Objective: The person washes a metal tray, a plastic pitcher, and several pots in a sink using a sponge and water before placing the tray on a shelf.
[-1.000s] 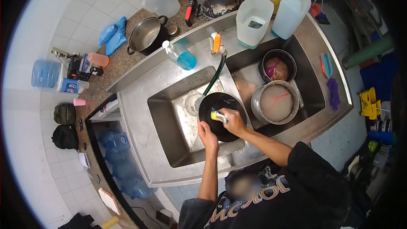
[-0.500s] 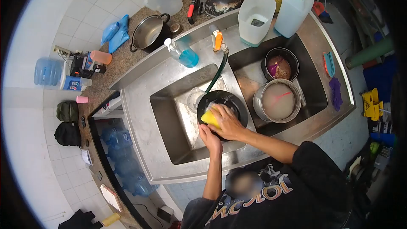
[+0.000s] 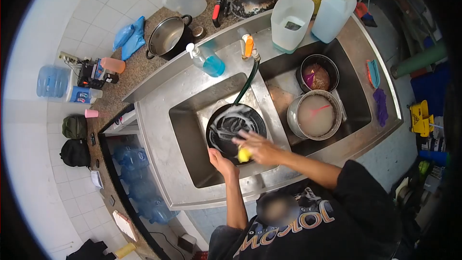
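Soapy black pan held in one hand, yellow sponge in the other

The left hand (image 3: 222,163) is closed on the near left edge of the black pan (image 3: 236,130), its fingers mostly hidden. The pan lies just beyond that hand, over the left basin (image 3: 185,144) of a steel sink; whether it touches the bottom cannot be told. Streaks of white foam (image 3: 242,110) curl across its inside, thickest on the side farthest from both hands.

The right hand (image 3: 260,148) reaches over the pan's near right side, partly open, with its fingers stretched and blurred. It has a yellow sponge (image 3: 244,154) at its thumb side, near the left hand; the blur hides the exact grip.

Straight beyond the hands, a green hose (image 3: 248,85) runs down from a tap with an orange handle (image 3: 249,45) to behind the pan. To the right of the right hand, a pot of cloudy liquid (image 3: 293,123) stands in the right basin (image 3: 357,74), with a smaller dark pot (image 3: 303,81) just past it. Beyond the left hand, a pump bottle of blue liquid (image 3: 211,65) stands on the sink's back ledge.
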